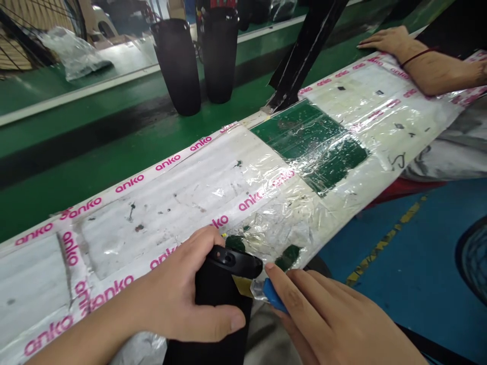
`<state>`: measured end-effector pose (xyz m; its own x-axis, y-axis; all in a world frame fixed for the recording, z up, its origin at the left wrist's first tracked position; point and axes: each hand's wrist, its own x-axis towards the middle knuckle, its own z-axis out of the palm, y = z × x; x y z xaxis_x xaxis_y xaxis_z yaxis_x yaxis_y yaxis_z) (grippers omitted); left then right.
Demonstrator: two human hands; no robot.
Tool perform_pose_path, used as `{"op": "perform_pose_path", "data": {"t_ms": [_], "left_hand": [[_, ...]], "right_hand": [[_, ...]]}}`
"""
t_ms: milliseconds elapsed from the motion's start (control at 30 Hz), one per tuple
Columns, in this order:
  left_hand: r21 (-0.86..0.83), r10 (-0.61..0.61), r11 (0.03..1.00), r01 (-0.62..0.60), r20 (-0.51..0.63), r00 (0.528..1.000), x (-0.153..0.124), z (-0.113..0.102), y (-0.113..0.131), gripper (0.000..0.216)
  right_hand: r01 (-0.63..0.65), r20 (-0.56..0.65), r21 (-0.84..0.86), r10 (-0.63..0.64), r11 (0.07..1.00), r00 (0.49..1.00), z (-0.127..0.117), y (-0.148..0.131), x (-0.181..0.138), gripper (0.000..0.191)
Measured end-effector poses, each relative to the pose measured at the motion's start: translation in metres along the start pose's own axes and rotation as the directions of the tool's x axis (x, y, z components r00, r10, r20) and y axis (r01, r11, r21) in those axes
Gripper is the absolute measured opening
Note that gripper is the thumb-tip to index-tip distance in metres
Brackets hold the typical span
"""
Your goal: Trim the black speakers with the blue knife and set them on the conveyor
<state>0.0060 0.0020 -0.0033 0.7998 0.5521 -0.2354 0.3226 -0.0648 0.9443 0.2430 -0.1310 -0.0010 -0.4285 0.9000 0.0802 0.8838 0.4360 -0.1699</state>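
Left grip curled round black part, thumb across; right grip pinching blue object, index extended.

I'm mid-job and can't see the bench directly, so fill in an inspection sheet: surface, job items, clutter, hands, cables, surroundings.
Surface: white covering with pink "anko" lettering, wrinkled and marked; a large green patch shows.
Job items: black part with a glossy end; blue object, mostly hidden.
Clutter: two black tapered pieces upright beyond the covering; clear plastic bag at far left.
Hands: left hand grips the black part; right hand holds the blue object near the glossy end, contact unclear.
Cables: nothing seen.
Surroundings: another person's hand at upper right; blue floor with a worn yellow line.
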Motion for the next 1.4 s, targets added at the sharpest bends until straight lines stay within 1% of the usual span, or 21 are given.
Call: {"op": "perform_pose_path", "data": {"t_ms": [100,200,333,400,500,600,667,700,733,800,867,933,1000,1100,1167,1333,1400], "left_hand": [[-0.007,-0.027,1.000,0.027,0.006,1.000,-0.001,0.000,0.001,0.046],[-0.001,-0.055,0.998,0.055,0.025,0.998,-0.003,0.000,0.002,0.046],[0.045,-0.051,0.998,0.050,0.026,0.998,-0.002,0.001,0.005,0.044],[0.078,-0.062,0.995,0.059,0.029,0.998,-0.001,0.003,0.009,0.041],[0.139,-0.094,0.986,0.089,0.033,0.995,-0.001,0.005,0.016,0.037],[0.207,-0.123,0.971,0.118,0.012,0.992,-0.001,0.007,0.019,0.035],[0.226,-0.136,0.965,0.133,-0.004,0.991,-0.002,0.009,0.019,0.035],[0.225,-0.136,0.965,0.137,-0.019,0.991,-0.003,0.010,0.018,0.035],[0.220,-0.134,0.966,0.137,-0.032,0.991,-0.003,0.010,0.017,0.036],[0.202,-0.129,0.970,0.139,-0.061,0.990,-0.004,0.011,0.015,0.038],[0.185,-0.129,0.973,0.140,-0.069,0.989,-0.004,0.011,0.014,0.040],[0.170,-0.142,0.974,0.151,-0.063,0.988,-0.004,0.011,0.014,0.041],[0.153,-0.156,0.975,0.163,-0.058,0.986,-0.004,0.011,0.015,0.040],[0.133,-0.161,0.977,0.168,-0.063,0.985,-0.002,0.012,0.016,0.039],[0.135,-0.156,0.977,0.163,-0.061,0.986,-0.001,0.012,0.016,0.038],[0.123,-0.138,0.982,0.144,-0.056,0.989,0.001,0.011,0.016,0.038],[0.116,-0.147,0.981,0.153,-0.057,0.987,0.000,0.011,0.017,0.038]], "right_hand": [[-0.010,-0.009,0.007,0.010,1.000,1.000,0.003,-0.001,0.001,0.045],[-0.019,-0.033,-0.028,0.018,0.999,0.999,0.005,-0.002,0.003,0.043],[-0.061,-0.061,-0.058,0.057,0.996,0.996,0.005,-0.005,0.006,0.038],[-0.089,-0.014,-0.038,0.089,0.995,0.996,0.002,-0.005,0.008,0.035],[-0.094,0.059,0.005,0.094,0.996,0.994,-0.005,-0.004,0.014,0.031],[-0.032,0.158,0.004,0.031,0.999,0.987,-0.012,0.001,0.021,0.034],[0.061,0.177,-0.020,-0.057,0.998,0.983,-0.016,0.006,0.024,0.037],[0.101,0.150,-0.022,-0.097,0.995,0.984,-0.018,0.008,0.024,0.034],[0.115,0.108,-0.015,-0.113,0.993,0.988,-0.020,0.010,0.025,0.028],[0.084,0.004,0.023,-0.084,0.996,0.996,-0.024,0.013,0.024,0.015],[0.009,-0.074,0.082,-0.003,0.997,0.997,-0.028,0.014,0.023,0.016],[-0.015,-0.107,0.112,0.027,0.994,0.994,-0.028,0.013,0.023,0.021],[-0.012,-0.095,0.103,0.022,0.995,0.995,-0.025,0.010,0.023,0.024],[0.017,-0.018,0.067,-0.015,0.998,1.000,-0.017,0.006,0.024,0.025],[0.018,0.023,0.078,-0.020,0.997,1.000,-0.014,0.006,0.025,0.023],[0.011,0.036,0.072,-0.013,0.997,0.999,-0.013,0.006,0.026,0.017],[0.006,0.057,0.064,-0.010,0.998,0.998,-0.015,0.005,0.025,0.017]]}}
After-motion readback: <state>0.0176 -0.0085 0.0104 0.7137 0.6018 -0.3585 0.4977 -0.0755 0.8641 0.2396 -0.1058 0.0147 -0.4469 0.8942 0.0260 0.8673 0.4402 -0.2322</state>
